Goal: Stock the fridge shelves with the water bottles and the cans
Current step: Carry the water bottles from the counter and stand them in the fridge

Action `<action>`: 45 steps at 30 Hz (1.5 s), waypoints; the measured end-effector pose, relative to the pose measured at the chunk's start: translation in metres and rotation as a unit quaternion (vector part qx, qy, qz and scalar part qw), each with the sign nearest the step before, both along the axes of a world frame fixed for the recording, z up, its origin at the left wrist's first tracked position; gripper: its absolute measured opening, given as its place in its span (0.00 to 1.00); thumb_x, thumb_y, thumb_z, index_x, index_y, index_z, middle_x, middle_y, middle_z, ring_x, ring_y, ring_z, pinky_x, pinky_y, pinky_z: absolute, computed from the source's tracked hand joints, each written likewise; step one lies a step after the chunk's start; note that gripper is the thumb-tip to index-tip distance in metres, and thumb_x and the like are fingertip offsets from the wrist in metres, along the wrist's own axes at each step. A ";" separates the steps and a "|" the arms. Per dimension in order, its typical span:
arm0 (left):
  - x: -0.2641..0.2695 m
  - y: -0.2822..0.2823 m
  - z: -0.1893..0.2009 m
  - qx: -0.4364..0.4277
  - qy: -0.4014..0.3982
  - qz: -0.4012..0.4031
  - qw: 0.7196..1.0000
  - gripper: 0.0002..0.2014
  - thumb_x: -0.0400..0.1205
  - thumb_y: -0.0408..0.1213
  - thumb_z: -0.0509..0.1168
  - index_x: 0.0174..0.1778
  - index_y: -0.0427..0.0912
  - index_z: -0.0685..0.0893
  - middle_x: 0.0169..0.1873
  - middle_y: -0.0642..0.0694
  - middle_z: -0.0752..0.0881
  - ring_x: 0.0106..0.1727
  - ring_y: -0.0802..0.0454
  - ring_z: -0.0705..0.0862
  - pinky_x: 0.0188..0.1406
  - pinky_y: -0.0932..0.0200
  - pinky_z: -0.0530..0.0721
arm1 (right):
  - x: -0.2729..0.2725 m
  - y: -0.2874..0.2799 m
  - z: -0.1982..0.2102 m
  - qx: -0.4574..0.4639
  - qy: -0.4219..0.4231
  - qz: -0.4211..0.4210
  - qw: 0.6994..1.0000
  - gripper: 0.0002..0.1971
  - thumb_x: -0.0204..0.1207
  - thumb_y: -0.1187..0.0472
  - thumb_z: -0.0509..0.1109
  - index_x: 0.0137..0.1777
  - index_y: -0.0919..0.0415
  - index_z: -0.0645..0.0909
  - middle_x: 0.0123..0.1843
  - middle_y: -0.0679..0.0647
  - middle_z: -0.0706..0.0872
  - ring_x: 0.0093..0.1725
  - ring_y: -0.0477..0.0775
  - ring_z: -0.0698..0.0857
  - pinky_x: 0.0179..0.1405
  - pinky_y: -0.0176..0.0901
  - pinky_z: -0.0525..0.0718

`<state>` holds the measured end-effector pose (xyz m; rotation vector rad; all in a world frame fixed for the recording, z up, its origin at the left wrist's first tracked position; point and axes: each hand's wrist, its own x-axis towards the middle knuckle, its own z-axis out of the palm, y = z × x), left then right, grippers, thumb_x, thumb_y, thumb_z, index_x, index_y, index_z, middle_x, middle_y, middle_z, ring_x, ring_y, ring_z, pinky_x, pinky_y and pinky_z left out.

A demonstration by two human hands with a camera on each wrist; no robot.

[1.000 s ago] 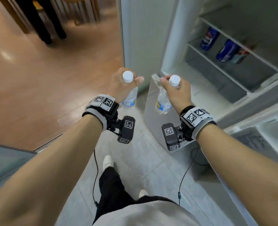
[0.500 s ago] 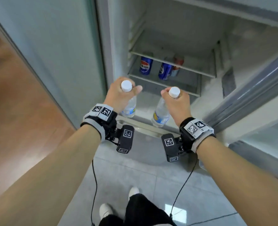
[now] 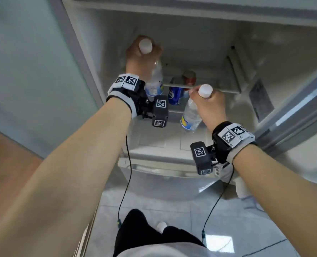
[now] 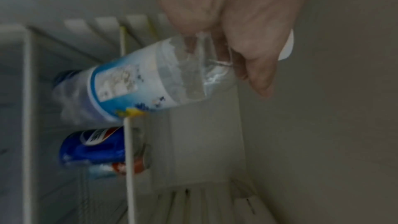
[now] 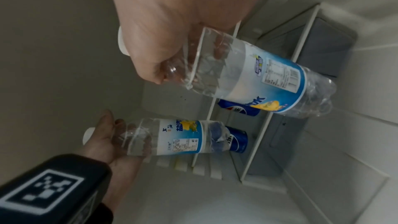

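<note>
Two clear water bottles with white caps and blue labels, both hanging cap-up inside the open fridge point(image 3: 91, 58): left bottle point(image 3: 155, 84) gripped at the neck by left hand point(image 3: 142, 53), fingers curled round under the cap, held above the glass shelf point(image 3: 226, 90); right bottle point(image 3: 191, 115) clasped likewise at the neck by right hand point(image 3: 209, 106), nearer the front, below that shelf's front edge. Between and behind them, on the shelf underneath, blue cans point(image 3: 175, 93) and a red can point(image 3: 190, 78) upright. Beneath, pale tiled floor point(image 3: 172, 210).
</note>
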<state>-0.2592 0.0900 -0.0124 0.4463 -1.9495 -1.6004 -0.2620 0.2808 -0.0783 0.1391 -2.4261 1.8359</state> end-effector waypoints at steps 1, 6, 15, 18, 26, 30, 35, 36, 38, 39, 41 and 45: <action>-0.008 -0.003 0.002 -0.008 -0.003 -0.002 1.000 0.09 0.75 0.45 0.72 0.40 0.46 0.81 0.36 0.50 0.87 0.38 0.52 0.86 0.50 0.44 0.89 | -0.004 -0.001 0.002 0.006 0.002 -0.003 1.000 0.09 0.73 0.57 0.75 0.43 0.65 0.88 0.38 0.56 0.90 0.32 0.40 0.83 0.34 0.30 0.79; -0.031 -0.008 0.010 -0.008 0.016 -0.029 0.999 0.10 0.75 0.47 0.74 0.33 0.51 0.79 0.33 0.50 0.87 0.38 0.50 0.87 0.50 0.42 0.89 | -0.018 -0.003 0.009 0.011 -0.008 -0.013 1.000 0.04 0.75 0.57 0.76 0.39 0.50 0.87 0.31 0.40 0.85 0.26 0.26 0.81 0.27 0.18 0.74; -0.055 -0.006 0.023 0.043 0.077 -0.032 0.996 0.10 0.73 0.43 0.75 0.37 0.39 0.87 0.29 0.49 0.88 0.30 0.55 0.84 0.35 0.58 0.85 | -0.022 0.004 0.020 -0.019 0.034 -0.001 0.999 0.07 0.76 0.61 0.75 0.43 0.65 0.87 0.34 0.51 0.86 0.28 0.32 0.81 0.29 0.21 0.77; -0.060 -0.004 0.035 0.073 0.057 -0.045 0.995 0.08 0.72 0.35 0.75 0.36 0.35 0.84 0.30 0.43 0.87 0.31 0.49 0.86 0.39 0.44 0.92 | -0.023 0.010 0.022 -0.009 0.043 -0.003 0.999 0.13 0.76 0.61 0.74 0.47 0.76 0.84 0.36 0.57 0.83 0.27 0.37 0.78 0.27 0.22 0.73; -0.096 -0.005 0.039 -0.028 -0.018 -0.034 0.999 0.14 0.86 0.39 0.64 0.65 0.39 0.83 0.56 0.42 0.86 0.55 0.48 0.85 0.52 0.62 0.79 | -0.031 0.019 0.020 -0.012 0.039 -0.001 0.999 0.06 0.76 0.62 0.73 0.41 0.65 0.83 0.31 0.47 0.83 0.29 0.37 0.81 0.31 0.27 0.78; -0.096 0.012 0.031 -0.071 0.001 -0.093 0.993 0.20 0.74 0.51 0.74 0.51 0.40 0.81 0.51 0.43 0.86 0.43 0.55 0.85 0.49 0.55 0.86 | -0.034 0.021 0.017 -0.014 0.035 -0.006 0.999 0.07 0.77 0.62 0.72 0.39 0.65 0.82 0.30 0.49 0.82 0.27 0.36 0.80 0.29 0.25 0.77; -0.100 0.016 -0.010 -0.067 -0.032 -0.112 0.991 0.39 0.67 0.38 0.81 0.69 0.37 0.68 0.59 0.45 0.80 0.55 0.53 0.84 0.53 0.61 0.87 | -0.045 0.026 0.021 -0.051 0.031 -0.053 0.997 0.11 0.74 0.58 0.72 0.37 0.66 0.81 0.30 0.52 0.80 0.32 0.47 0.79 0.36 0.41 0.77; -0.102 0.016 -0.021 -0.087 -0.045 -0.111 0.989 0.37 0.69 0.36 0.80 0.69 0.37 0.67 0.59 0.45 0.79 0.56 0.52 0.83 0.55 0.58 0.87 | -0.047 0.027 0.025 -0.064 0.030 -0.068 0.995 0.11 0.72 0.56 0.72 0.35 0.64 0.81 0.29 0.51 0.79 0.31 0.48 0.79 0.36 0.42 0.77; -0.102 0.015 -0.043 -0.128 -0.080 -0.121 0.981 0.32 0.72 0.33 0.78 0.66 0.38 0.68 0.55 0.47 0.78 0.53 0.51 0.81 0.50 0.58 0.85 | -0.052 0.029 0.035 -0.101 0.037 -0.095 0.990 0.11 0.68 0.54 0.73 0.30 0.60 0.79 0.28 0.50 0.79 0.32 0.49 0.80 0.38 0.44 0.78; -0.101 0.013 -0.053 -0.131 -0.098 -0.131 0.978 0.29 0.73 0.34 0.77 0.63 0.39 0.68 0.53 0.48 0.79 0.52 0.51 0.81 0.44 0.62 0.83 | -0.053 0.029 0.039 -0.123 0.048 -0.101 0.986 0.11 0.68 0.55 0.73 0.27 0.56 0.79 0.28 0.49 0.80 0.32 0.49 0.81 0.38 0.45 0.79; -0.103 0.012 -0.064 -0.140 -0.104 -0.128 0.976 0.26 0.73 0.36 0.76 0.62 0.40 0.70 0.50 0.48 0.80 0.49 0.51 0.83 0.37 0.68 0.79 | -0.057 0.029 0.048 -0.160 0.063 -0.107 0.979 0.10 0.69 0.56 0.74 0.27 0.52 0.81 0.28 0.48 0.84 0.33 0.49 0.85 0.40 0.46 0.83; -0.105 0.004 -0.063 -0.142 -0.089 -0.095 0.981 0.31 0.73 0.36 0.77 0.68 0.33 0.71 0.55 0.46 0.81 0.52 0.51 0.82 0.40 0.68 0.77 | -0.061 0.023 0.058 -0.198 0.077 -0.124 0.969 0.05 0.72 0.58 0.75 0.35 0.56 0.88 0.31 0.47 0.89 0.36 0.46 0.88 0.42 0.42 0.85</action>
